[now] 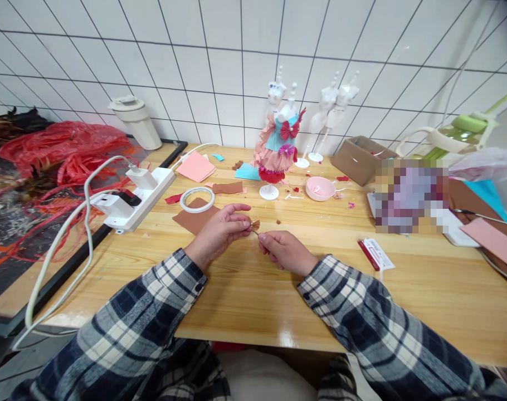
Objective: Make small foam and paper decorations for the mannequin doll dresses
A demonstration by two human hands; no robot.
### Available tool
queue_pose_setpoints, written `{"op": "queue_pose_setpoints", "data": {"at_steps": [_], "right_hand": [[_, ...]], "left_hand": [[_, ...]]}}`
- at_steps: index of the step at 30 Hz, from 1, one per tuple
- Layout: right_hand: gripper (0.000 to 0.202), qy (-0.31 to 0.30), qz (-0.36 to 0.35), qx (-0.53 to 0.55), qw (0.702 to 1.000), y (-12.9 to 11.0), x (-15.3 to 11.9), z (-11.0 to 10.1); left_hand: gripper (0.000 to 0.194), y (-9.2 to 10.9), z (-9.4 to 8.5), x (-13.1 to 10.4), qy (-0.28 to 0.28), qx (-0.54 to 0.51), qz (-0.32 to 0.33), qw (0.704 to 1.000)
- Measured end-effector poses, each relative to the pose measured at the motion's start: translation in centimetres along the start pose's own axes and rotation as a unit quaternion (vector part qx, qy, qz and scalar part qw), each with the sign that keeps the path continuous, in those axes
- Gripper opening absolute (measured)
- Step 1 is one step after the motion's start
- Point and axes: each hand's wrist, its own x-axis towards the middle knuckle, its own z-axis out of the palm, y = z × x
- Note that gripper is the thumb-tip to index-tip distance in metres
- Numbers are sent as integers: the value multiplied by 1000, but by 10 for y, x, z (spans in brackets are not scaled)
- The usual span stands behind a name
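The left hand (226, 229) pinches a small, folded brown paper piece (256, 225) above the middle of the surface (237, 306). The right hand (286, 250) pinches its thin tail, which may be paper or thread. From there, the dressed mini mannequin (278, 143) is at twelve o'clock and the tape roll (197, 210) at ten. Soft, steady pinching should keep the folds neat; hard tugs could tear them.
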Motion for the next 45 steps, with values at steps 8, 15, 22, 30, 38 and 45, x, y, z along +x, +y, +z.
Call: {"op": "queue_pose_setpoints", "data": {"at_steps": [8,15,22,30,38,45], "right_hand": [[41,23,8,-15,1000,-1,0,0],[43,38,27,20,999,1,-1,3],[39,41,9,7,999,3,1,4],[38,36,19,18,999,2,1,4],[43,35,40,41,998,-2,-1,3],[44,29,32,35,998,-5,-2,2]], "left_hand": [[41,2,1,0,17,-12,15,1000],[40,2,0,1,21,-15,11,1000],[39,2,2,0,15,-17,6,1000],[39,1,2,0,12,-15,1,1000],[40,2,1,0,22,-24,12,999],[39,1,0,-1,-4,-19,2,1000]]}}
